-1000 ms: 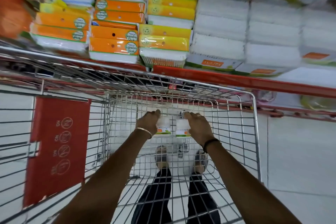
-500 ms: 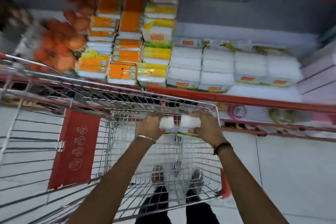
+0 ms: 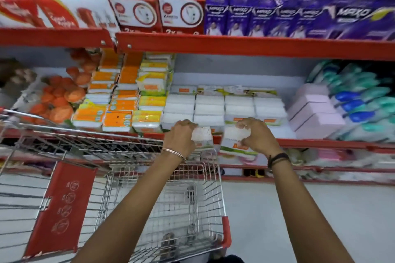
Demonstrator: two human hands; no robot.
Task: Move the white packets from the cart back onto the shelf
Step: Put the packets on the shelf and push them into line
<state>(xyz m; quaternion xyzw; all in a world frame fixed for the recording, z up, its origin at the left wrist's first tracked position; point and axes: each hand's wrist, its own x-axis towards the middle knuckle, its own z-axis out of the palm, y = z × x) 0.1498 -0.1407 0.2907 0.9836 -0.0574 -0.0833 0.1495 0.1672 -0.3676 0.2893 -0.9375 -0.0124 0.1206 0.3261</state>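
Red child-seat flap (image 3: 62,209) hangs on wire cart (image 3: 218,196) at far L; cart basket sits below both forearms, mesh floor visible, no packets made out inside, though view is blurred. Orange packs (image 3: 116,121) and yellow packs (image 3: 147,119) stacked on shelf (image 3: 320,142) behind cart rim.

L hand (image 3: 180,137): raised above front rim of cart, fingers curled closed round left white packet (image 3: 202,137). Thumb and fingers pinch packet top edge; packet hangs upright below grip, orange/green print at its lower end. Thin metal bangle on L wrist.

R hand (image 3: 257,136): level w/ L hand, just beside it, fingers closed round right white packet (image 3: 236,141). Packet tilted, lower end w/ orange label and green stripe pointing down-left toward cart. Dark band on R wrist. The two packets sit close, side by side; cannot tell if touching.

Both packets held in front of shelf's red front edge, off the cart, not resting on shelf. Directly behind hands: white packet stacks (image 3: 224,109) in approx four columns on shelf, same orange labels on front row. Shelf floor bare to R of stacks near front edge.

Further R: pink boxes (image 3: 314,109), then blue/teal items (image 3: 359,100), blurred. Upper shelf: red boxes (image 3: 158,10) L, purple boxes (image 3: 277,17) R.
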